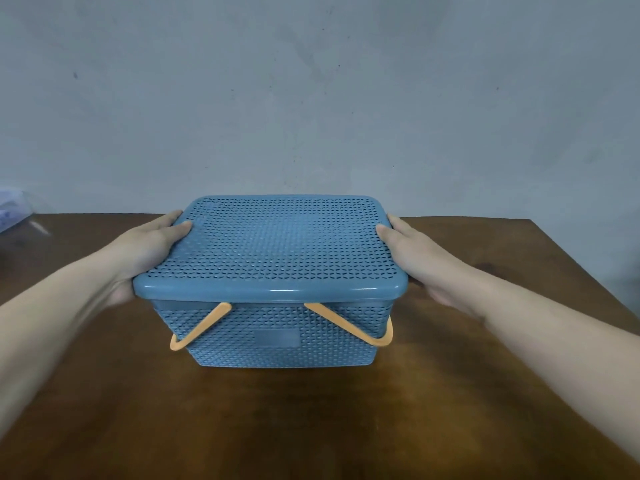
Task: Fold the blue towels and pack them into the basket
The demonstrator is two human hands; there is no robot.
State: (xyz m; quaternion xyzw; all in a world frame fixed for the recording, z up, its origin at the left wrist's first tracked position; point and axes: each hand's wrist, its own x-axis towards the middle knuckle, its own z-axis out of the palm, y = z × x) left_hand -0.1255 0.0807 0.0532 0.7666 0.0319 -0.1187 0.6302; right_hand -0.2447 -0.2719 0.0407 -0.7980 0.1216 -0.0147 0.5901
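Basket [277, 336] of blue perforated plastic sits in the middle of the brown wooden surface [311, 427], closed under a matching blue lid [270, 244] with the same small cut-out pattern. Its two orange handles are folded down: one [201, 329] slants along the near wall on the left, the other [349, 323] on the right, both lying against the basket's side below the lid's rim. A plain rectangular label plate shows in the centre of the near wall.

Both arms reach in from the near corners. The left hand [149, 244] grips the lid's left edge: the thumb lies flat on top of the lid near its far left corner, and the fingers wrap down round the rim, out of sight beneath it. The right hand [415, 258] mirrors it on the right edge, thumb resting on the lid's top, fingers curled under the rim on the far side where I cannot see them. The lid looks level and seated on the basket all round, though the far rim is hidden from where I stand.

No towels are in sight; whether any lie inside the basket I cannot tell through the small holes.

Behind the surface stands a bare grey-blue wall [311, 81] with a few dark specks. At the far left edge lies something pale and translucent [14, 209], too blurred to name.
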